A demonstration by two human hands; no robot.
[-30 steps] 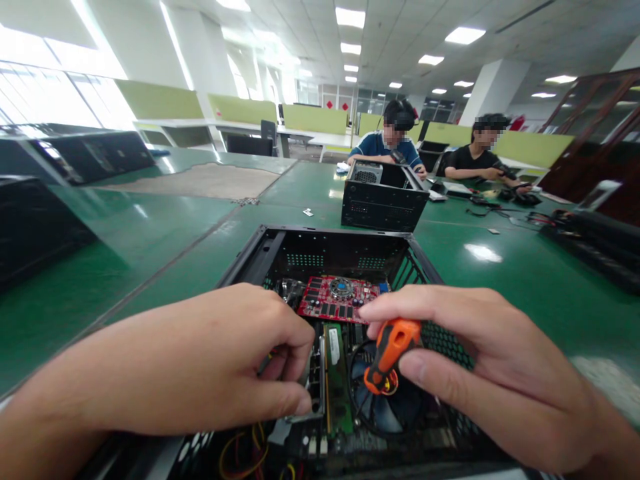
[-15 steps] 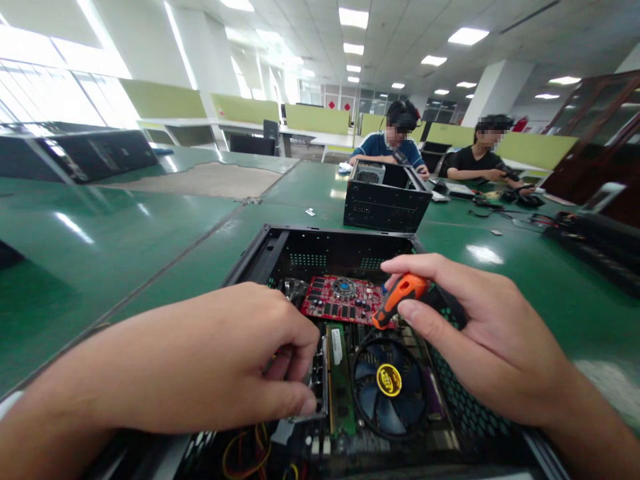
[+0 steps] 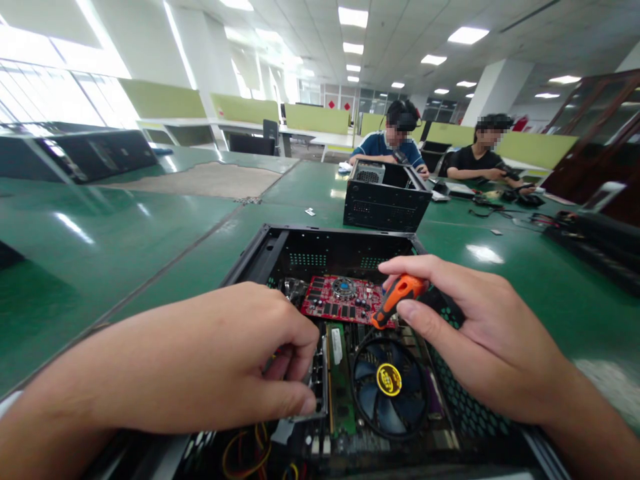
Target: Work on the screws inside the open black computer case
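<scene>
An orange-and-black screwdriver (image 3: 400, 297) is pinched between the thumb and fingers of my right hand (image 3: 480, 333). Its handle leans over, and the thin shaft runs down toward the upper left edge of a black CPU fan (image 3: 390, 417) with a yellow hub label; the tip is hard to see. My left hand (image 3: 270, 360) is closed, thumb and curled fingers at a silver metal drive cage (image 3: 319, 377), partly hidden by the hand. Between cage and fan stands a green memory stick (image 3: 343, 387). A red graphics card (image 3: 330, 300) lies beyond it, inside the open computer case (image 3: 273, 250).
Another black computer case (image 3: 385, 207) stands ahead on the green table (image 3: 190, 247). Two co-workers (image 3: 393, 140) sit across it. More cases (image 3: 105, 157) lie far left. Cables and parts (image 3: 505, 200) spread at the right. Yellow and red wires (image 3: 245, 453) loop at my case's near side.
My right hand and the screwdriver handle have shifted very slightly to the left. My left hand stays in place.
</scene>
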